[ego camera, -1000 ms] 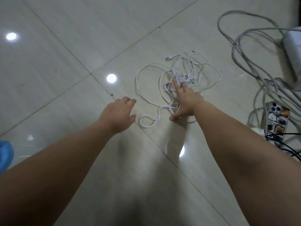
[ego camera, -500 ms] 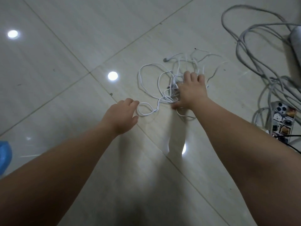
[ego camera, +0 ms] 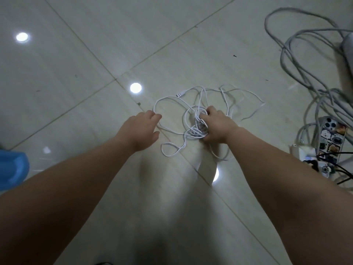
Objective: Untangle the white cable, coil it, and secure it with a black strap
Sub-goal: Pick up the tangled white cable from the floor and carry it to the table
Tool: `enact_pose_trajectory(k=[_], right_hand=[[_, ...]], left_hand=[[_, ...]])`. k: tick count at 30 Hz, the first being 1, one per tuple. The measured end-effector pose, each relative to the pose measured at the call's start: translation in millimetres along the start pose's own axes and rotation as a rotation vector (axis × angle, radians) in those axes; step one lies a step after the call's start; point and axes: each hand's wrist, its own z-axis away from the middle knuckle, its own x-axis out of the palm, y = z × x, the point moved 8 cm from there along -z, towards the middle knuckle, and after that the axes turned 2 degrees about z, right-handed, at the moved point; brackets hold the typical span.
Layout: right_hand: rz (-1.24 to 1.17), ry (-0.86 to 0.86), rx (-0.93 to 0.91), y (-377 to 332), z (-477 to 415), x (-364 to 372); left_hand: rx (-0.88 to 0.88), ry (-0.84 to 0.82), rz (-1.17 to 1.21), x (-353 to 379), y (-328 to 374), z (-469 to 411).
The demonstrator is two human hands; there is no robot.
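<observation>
Right hand (ego camera: 215, 127) now grips cable (ego camera: 193, 131)

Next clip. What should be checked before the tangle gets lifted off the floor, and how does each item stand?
1. Right hand grip on cable knot: ok.
2. Left hand free, open beside a loop: ok.
3. USB plug in view, unheld: ok.
4. Cable apart from grey cables: ok.
5. Cable untangled: not ok.
6. Black strap in view: not ok.
</observation>
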Motion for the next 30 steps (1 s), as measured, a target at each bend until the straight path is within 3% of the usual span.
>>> enact_pose_trajectory(k=[3, 8, 16, 24, 30], right_hand=[[-0.050, 0.035, 0.049, -12, 12, 4], [0.100, 0.105, 0.043, -31, 45, -32], [0.083, 0.005, 0.062, -72, 160, -110], [0.055, -0.021, 0.123, -97, 282, -244], [0.043, 0.039, 0.162, -115, 390, -412]], left_hand=[[0.003, -0.003, -0.022, -10, -1, 4], [-0.014, 0.015, -0.025, -43, 6, 23], [0.013, -0.063, 0.011, -123, 47, 110], [-0.001, -0.091, 0.010, -264, 83, 210], [-0.003, -0.034, -0.033, -435, 124, 291]])
